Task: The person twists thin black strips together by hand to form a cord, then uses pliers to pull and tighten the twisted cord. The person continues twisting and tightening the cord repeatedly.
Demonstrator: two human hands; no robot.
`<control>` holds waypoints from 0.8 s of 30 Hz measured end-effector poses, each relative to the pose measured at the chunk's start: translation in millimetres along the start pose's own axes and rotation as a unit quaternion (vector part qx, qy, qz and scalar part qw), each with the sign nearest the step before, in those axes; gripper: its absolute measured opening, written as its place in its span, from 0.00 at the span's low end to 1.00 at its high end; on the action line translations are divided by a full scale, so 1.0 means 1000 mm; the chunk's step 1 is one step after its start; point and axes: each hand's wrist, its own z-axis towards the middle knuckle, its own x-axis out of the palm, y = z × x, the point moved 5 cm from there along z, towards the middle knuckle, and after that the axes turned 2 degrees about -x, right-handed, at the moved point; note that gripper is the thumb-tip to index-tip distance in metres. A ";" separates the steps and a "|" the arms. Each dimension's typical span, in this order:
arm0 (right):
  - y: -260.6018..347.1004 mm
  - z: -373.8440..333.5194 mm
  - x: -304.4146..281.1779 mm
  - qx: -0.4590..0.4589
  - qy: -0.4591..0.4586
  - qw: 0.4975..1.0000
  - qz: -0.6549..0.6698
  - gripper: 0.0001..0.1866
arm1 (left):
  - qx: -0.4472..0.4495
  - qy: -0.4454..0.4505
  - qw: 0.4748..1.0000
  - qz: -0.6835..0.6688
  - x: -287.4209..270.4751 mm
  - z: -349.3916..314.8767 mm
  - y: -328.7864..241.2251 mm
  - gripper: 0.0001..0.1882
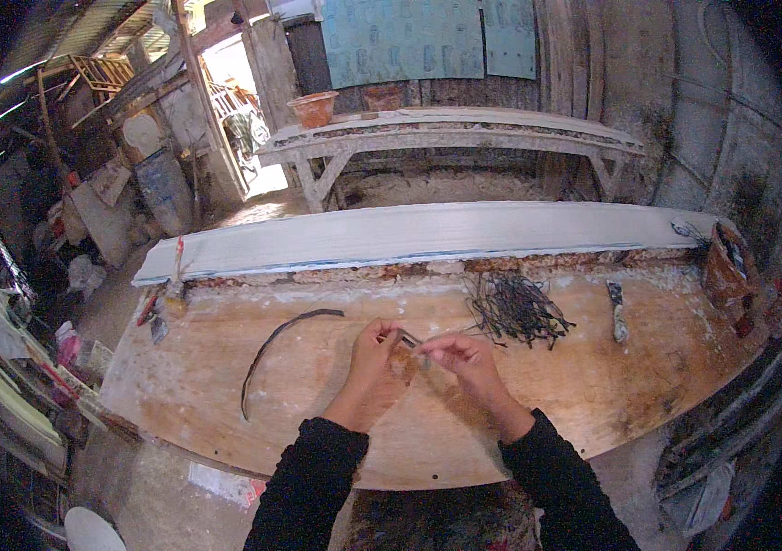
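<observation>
Over the middle of the wooden tabletop (464, 450), my left hand (375, 360) and my right hand (469, 360) meet with fingertips pinched. A small dark strip (408, 340) runs between them, one end in each pinch. Its exact kind is too small to make out. Left of my hands a long thin black strip (267, 351) lies curved on the wood. Beyond my right hand sits a tangled heap of thin black strips (521, 310).
A long white slab (427, 230) spans the table's far side. At left lies a brush (176, 280); at right are a small patterned piece (617, 312) and a brown bucket (729, 266). Behind, a whitish bench (464, 138) bears an orange tub (314, 109).
</observation>
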 end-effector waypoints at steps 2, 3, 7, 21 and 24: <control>-0.008 -0.005 0.005 0.051 0.029 0.998 -0.021 0.07 | -0.019 0.002 1.000 0.000 -0.002 0.002 0.004 0.04; -0.012 -0.007 0.006 0.077 0.044 0.996 -0.031 0.08 | -0.018 0.001 0.999 0.029 -0.001 -0.001 -0.005 0.04; -0.017 -0.003 0.005 0.069 0.043 0.995 -0.053 0.06 | -0.040 -0.017 0.999 0.006 -0.005 -0.002 0.001 0.04; -0.028 0.018 -0.061 -0.099 -0.243 0.901 -0.345 0.13 | 0.009 0.270 0.961 0.062 0.052 -0.041 -0.051 0.05; -0.035 0.024 -0.077 -0.074 -0.242 0.909 -0.331 0.12 | 0.044 0.357 0.932 0.048 0.066 -0.054 -0.052 0.06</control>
